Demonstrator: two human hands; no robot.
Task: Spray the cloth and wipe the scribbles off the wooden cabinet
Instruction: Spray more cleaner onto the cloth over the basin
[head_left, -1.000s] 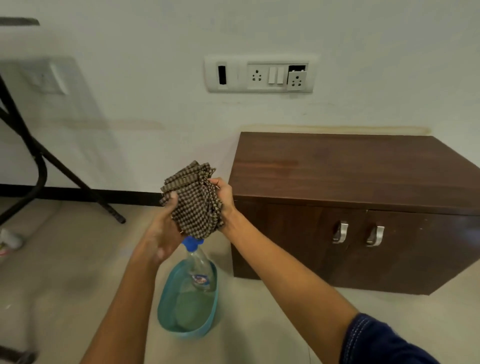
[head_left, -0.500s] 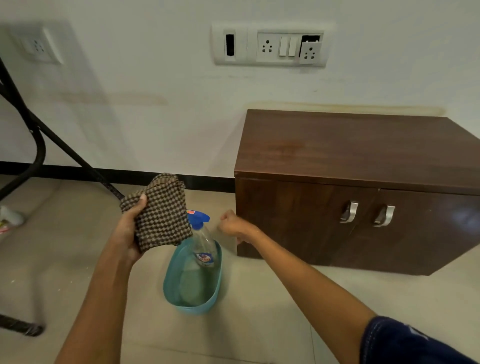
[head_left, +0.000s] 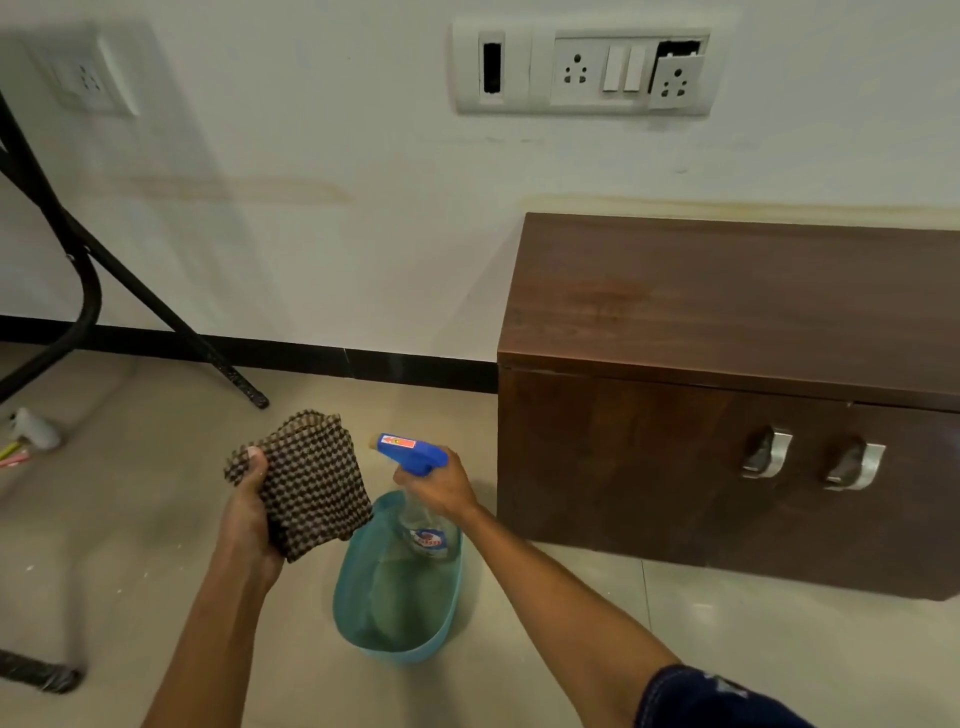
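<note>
The cloth, a brown checked rag, is bunched in my left hand, thumb pressed over its upper edge and fingers curled behind it, so the loose face hangs toward the nozzle. I hold it that way, I judge, to give the spray a broad patch to land on rather than a tight wad.

My right hand is wrapped round the neck of the spray bottle, just under its blue trigger head, fingers pressed together on it. The nozzle points left, straight at the rag just beside it; the two are near but not touching. Whether a finger is on the trigger, I cannot tell.

Below that grip, the bottle's clear body sits over the teal tub on the floor; whether it rests in the tub or is lifted clear of it, I cannot tell.

The wooden cabinet stands to the right of my bottle hand, against the wall, untouched. I cannot make out scribbles on it from here. Spraying looks like the step in hand; wiping is not yet begun.
</note>
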